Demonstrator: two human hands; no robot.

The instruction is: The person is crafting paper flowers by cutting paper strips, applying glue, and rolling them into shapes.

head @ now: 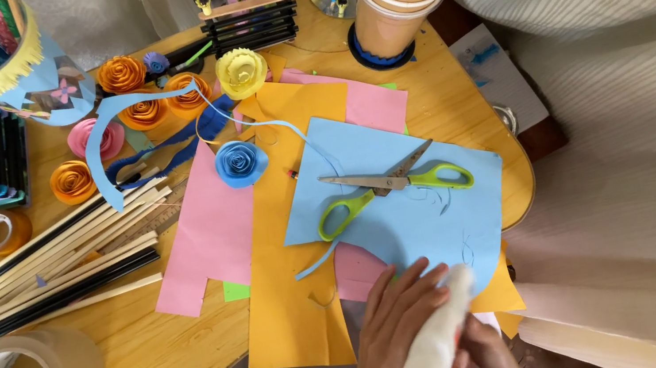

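Hands meet over a white plastic glue bottle with an orange cap [435,346] at the near edge of the round wooden tabletop [154,367]. We see our left hand [395,334] wrapped around the bottle, fingers spread on a light blue paper sheet [435,228]; our right hand [490,362] sits beneath it, its grip hidden. The bottle's long axis slants from cap, nearest us, up to the right. One pair of green-handled scissors [391,184] lies just beyond on the blue sheet. We count seven rolled paper roses [240,162] toward the far left edge.
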